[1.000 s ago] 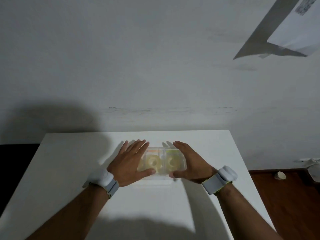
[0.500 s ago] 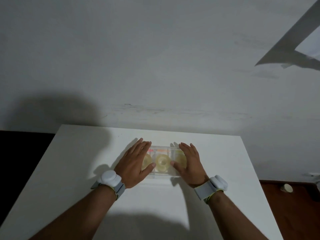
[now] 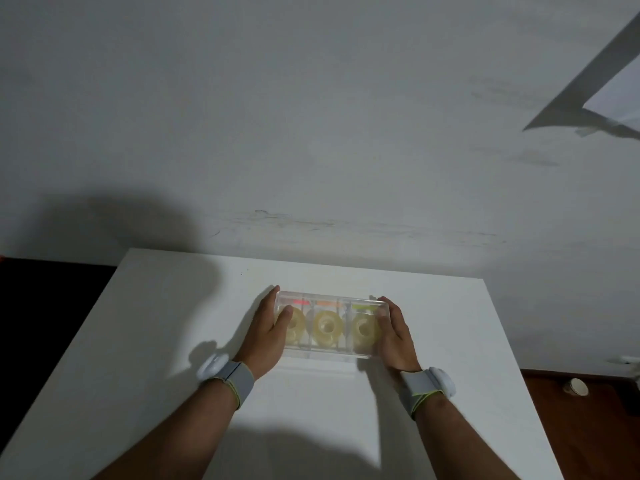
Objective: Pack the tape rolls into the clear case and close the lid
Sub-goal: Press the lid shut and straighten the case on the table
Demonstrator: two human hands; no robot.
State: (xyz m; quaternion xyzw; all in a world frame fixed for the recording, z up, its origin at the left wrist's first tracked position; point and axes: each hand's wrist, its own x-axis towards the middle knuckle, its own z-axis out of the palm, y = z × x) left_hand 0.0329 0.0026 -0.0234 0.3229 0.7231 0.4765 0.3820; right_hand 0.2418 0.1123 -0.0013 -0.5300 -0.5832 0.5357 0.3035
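Observation:
A clear plastic case (image 3: 346, 299) lies on the white table (image 3: 138, 358), lid down over it. Inside sit three yellowish tape rolls side by side: left (image 3: 297, 329), middle (image 3: 327, 329) and right (image 3: 364, 330). Red, orange and green strips show along the case's far side. My left hand (image 3: 265, 337) grips the left end of the case, thumb on top. My right hand (image 3: 394, 336) grips the right end, thumb on the lid.
The table stands against a grey wall (image 3: 311, 133). To the right is brown wooden floor with a small round object (image 3: 576, 387). A white paper (image 3: 613, 95) sticks out from the wall at the upper right. Left of the table it is dark.
Both hands slid outward from lying flat on the lid to holding the case's two ends. All three rolls now show. The head camera shifted slightly.

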